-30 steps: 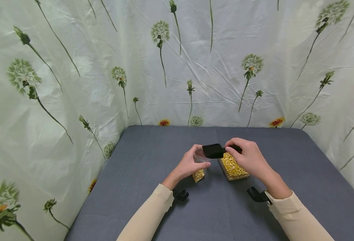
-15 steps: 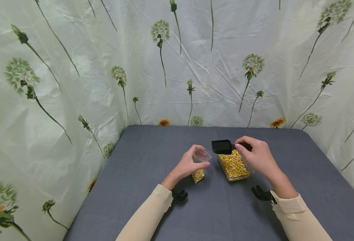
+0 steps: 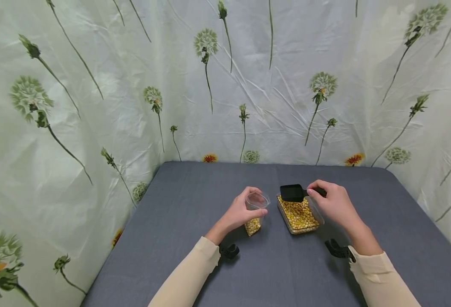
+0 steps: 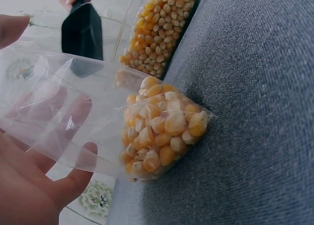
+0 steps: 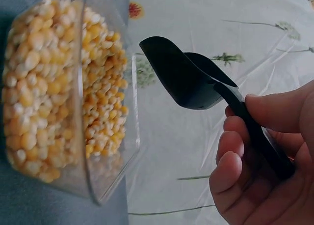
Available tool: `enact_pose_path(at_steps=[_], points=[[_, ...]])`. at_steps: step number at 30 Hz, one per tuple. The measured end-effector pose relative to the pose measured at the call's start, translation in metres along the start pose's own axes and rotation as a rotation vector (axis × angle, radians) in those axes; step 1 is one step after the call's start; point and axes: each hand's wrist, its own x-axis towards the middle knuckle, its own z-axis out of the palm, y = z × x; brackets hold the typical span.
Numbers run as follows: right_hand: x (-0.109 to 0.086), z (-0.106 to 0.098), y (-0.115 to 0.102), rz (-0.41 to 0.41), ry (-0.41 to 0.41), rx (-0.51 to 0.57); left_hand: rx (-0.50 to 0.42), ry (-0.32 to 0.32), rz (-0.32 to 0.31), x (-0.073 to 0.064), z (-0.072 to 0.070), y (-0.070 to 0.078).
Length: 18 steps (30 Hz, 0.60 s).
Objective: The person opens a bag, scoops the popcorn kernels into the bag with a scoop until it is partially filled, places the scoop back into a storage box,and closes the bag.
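My left hand point(image 3: 244, 209) holds a clear plastic bag point(image 4: 59, 112) upright, thumb and fingers around its open mouth. Corn kernels point(image 4: 159, 131) fill the bottom of the bag, which is at the table surface. My right hand point(image 3: 334, 202) grips the handle of a black scoop point(image 5: 191, 77), and no kernels show in its bowl. The scoop hovers over the far side of a clear rectangular container point(image 5: 91, 176) of yellow corn kernels point(image 3: 298, 215), to the right of the bag.
A grey cloth-covered table point(image 3: 187, 221) lies under everything. Behind and to the left hangs a pale curtain point(image 3: 133, 85) printed with dandelions. Black wrist mounts point(image 3: 230, 251) sit at both cuffs.
My right hand has carried the scoop rightward, from the bag's mouth to above the kernel container. The left hand with the bag has stayed nearly in place.
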Motion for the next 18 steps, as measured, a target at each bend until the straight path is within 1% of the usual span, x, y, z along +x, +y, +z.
enact_pose_path(at_steps=[6,13,18], points=[[-0.005,0.0,0.011,0.028,-0.014,-0.031,0.005,-0.009,0.003,0.0,0.002,0.0],[-0.007,-0.008,0.015,-0.009,-0.026,-0.11,0.002,-0.002,0.003,0.002,0.001,-0.002],[-0.006,-0.016,0.011,-0.035,-0.051,-0.157,0.008,0.006,-0.02,0.001,0.001,-0.001]])
